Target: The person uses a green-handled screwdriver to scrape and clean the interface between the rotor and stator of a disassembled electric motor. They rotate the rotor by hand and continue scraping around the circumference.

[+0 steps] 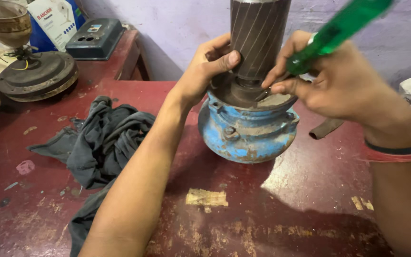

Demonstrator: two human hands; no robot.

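Standing on a worn red bench [272,209], a blue housing [246,135] carries an upright rotor [259,38]; both look like rigid, heavy metal, best gripped low on the rotor or around the housing's rim; left hand [205,71] wraps the rotor's base, thumb pressed on its grooved side; right hand [331,83] is closed around a green screwdriver [336,31], tip at the plate atop the housing; grey cloth [103,138] lies left; fan parts [34,76] behind.
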